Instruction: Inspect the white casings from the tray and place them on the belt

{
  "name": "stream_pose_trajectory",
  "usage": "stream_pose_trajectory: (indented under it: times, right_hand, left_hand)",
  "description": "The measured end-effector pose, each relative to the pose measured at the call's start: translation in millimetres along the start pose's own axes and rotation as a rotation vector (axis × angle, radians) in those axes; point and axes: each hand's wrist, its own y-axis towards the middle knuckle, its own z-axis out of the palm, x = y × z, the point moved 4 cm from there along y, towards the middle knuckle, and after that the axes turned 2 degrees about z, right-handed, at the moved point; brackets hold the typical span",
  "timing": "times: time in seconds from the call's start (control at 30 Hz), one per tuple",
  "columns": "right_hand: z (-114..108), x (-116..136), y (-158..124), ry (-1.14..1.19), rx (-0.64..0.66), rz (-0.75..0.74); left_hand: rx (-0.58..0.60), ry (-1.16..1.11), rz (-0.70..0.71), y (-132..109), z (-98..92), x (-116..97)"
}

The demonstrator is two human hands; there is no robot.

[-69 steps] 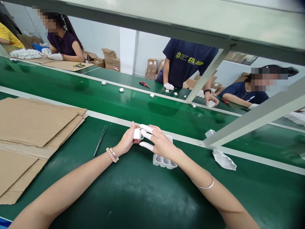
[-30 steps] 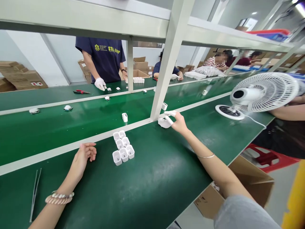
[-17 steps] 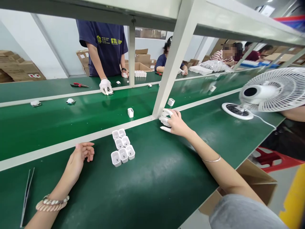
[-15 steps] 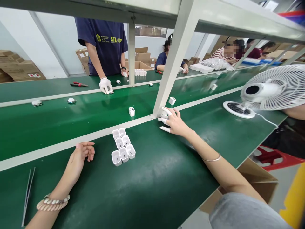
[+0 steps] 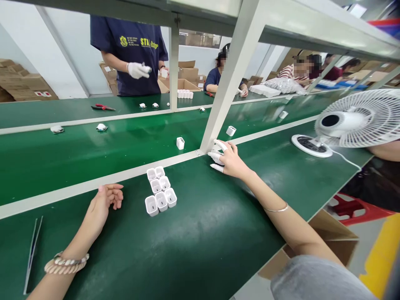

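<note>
My left hand (image 5: 104,202) rests on the green table with its fingers loosely curled and apart, holding nothing. To its right stands a group of several white plastic housings (image 5: 161,201), open side up, with a small dark slot inside each. My right hand (image 5: 229,158) lies by the foot of the metal post (image 5: 215,121), white cots on some fingers; the fingers are spread and I see nothing held. Just beyond it on the green belt sits a white charger-like block (image 5: 231,131). A second such block (image 5: 180,143) stands left of the post.
Tweezers (image 5: 33,254) lie at the left. White-topped small parts (image 5: 101,127) ride on the belt (image 5: 134,141). Across it, a co-worker's gloved hand (image 5: 139,70) is raised above red-handled pliers (image 5: 102,107). A white fan (image 5: 340,121) stands right; an open carton (image 5: 334,237) sits below the table edge.
The blocks and small parts on the belt have shifted to the right. The co-worker's gloved hand has risen off the belt. Both my hands have stayed nearly still.
</note>
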Motion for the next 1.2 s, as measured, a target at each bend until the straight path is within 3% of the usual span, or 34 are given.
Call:
stream_pose_trajectory:
  times: [0.3,0.57,0.97,1.2]
  right_hand:
    - [-5,-5,-1,0.031,-0.042,0.018]
    - [3,-21,-6,0.063,-0.021,0.179]
    - [4,-18,-6,0.047,0.014,0.118]
    - [11,-29,-10,0.001,0.037,0.232]
  left_hand:
    - [0.001,0.016,0.018,1,-0.8,2]
    - [-0.006,0.009,0.025,1,-2.0,6]
    - [-0.002,0.022,0.021,1,0.4,3]
    - [-0.010,0.019,0.024,1,-0.4,5]
